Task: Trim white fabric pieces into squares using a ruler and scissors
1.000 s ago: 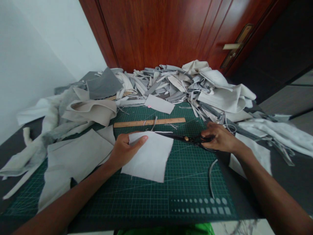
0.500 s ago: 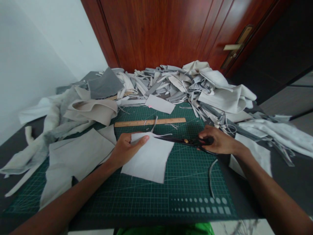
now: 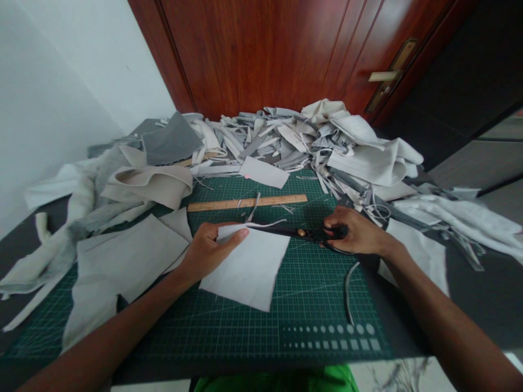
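Note:
My left hand [image 3: 214, 247] pinches the upper left corner of a white fabric piece [image 3: 249, 269], thumb on top. A pair of black scissors [image 3: 308, 234] is gripped by my right hand [image 3: 353, 231], fingers through the handles. Their blades lie along the fabric's top edge and point toward my left thumb. A thin white strip [image 3: 267, 224] curls up from that edge above the blades. The blade tips are hidden by the fabric and my left hand. Beneath everything lies a green cutting mat [image 3: 245, 340].
Behind the fabric lies a wooden ruler [image 3: 278, 200], with a white rectangular piece [image 3: 265, 172] beyond it. Heaped scraps [image 3: 261, 136] line the back. Larger fabric pieces [image 3: 131, 253] lie at left, another white piece [image 3: 420, 253] at right. A grey strip [image 3: 347, 294] rests on the mat.
The scissors and my right hand have moved slightly left along the fabric's top edge, toward my left hand. The whole view has shifted a little. Both hands keep their hold.

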`<action>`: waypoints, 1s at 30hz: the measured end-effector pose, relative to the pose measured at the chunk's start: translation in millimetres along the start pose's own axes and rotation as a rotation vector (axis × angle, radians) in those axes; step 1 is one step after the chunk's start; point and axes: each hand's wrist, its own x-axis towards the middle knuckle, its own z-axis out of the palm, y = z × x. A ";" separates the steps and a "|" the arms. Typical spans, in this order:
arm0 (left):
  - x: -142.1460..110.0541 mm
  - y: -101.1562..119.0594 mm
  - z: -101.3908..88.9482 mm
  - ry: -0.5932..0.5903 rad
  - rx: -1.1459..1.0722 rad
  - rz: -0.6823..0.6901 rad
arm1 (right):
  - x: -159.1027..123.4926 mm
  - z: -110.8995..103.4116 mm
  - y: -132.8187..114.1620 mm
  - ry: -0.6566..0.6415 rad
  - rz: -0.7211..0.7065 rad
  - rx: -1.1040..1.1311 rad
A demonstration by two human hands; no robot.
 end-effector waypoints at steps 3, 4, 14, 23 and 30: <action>0.6 -1.7 -1.0 -0.006 0.000 0.007 | 1.3 -0.1 -1.6 0.006 -0.004 -0.006; 0.8 -2.8 -1.2 -0.012 -0.001 0.012 | 1.4 0.0 -1.7 0.007 -0.009 -0.005; 0.0 -0.6 -1.2 -0.001 -0.057 -0.007 | -1.7 2.6 4.4 0.024 -0.028 0.021; -0.1 -4.7 -1.1 -0.027 -0.078 -0.039 | -3.8 2.3 7.1 0.012 -0.031 0.017; -0.4 -4.1 -1.5 -0.081 -0.126 -0.054 | -4.8 3.1 9.5 0.010 -0.043 0.025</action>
